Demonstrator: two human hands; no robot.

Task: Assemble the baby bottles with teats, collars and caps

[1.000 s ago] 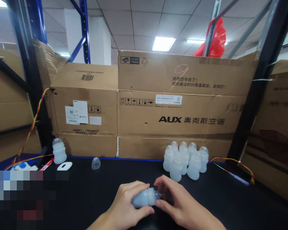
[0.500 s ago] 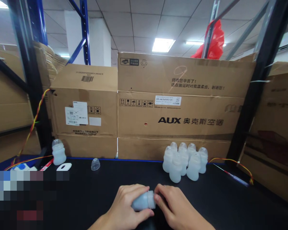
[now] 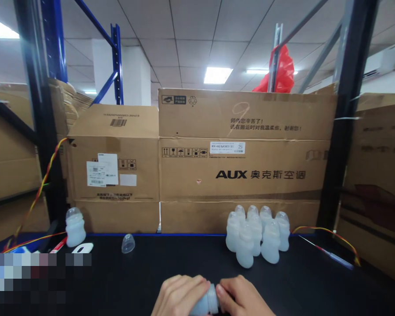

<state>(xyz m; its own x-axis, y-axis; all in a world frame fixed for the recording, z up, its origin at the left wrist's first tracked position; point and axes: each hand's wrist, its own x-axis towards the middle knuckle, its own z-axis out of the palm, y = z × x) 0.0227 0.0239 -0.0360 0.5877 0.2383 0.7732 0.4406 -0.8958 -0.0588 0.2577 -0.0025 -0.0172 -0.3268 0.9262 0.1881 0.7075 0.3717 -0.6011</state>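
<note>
My left hand (image 3: 181, 296) is wrapped round a small bluish-white baby bottle (image 3: 212, 299), which lies on its side with its threaded neck toward the right. At that open end, my right hand (image 3: 242, 297) has its thumb and fingers pressed together against the rim. Whatever those fingers pinch is hidden. Both hands are low in the view, and the frame's lower edge cuts off part of the bottle. A clear dome cap (image 3: 128, 244) rests on the black tabletop (image 3: 145, 276), ahead and to the left.
Several capped baby bottles (image 3: 245, 250) stand grouped at the right. Another capped bottle (image 3: 75, 228) stands far left, beside a white oval object (image 3: 83, 248). A screwdriver-like tool (image 3: 335, 257) lies at right. Cardboard (image 3: 250, 188) walls the back between dark posts (image 3: 344, 131).
The camera has tipped up slightly, so the hands and bottle sit lower in view. My right hand's fingers stay at the bottle's mouth; my left hand keeps its grip.
</note>
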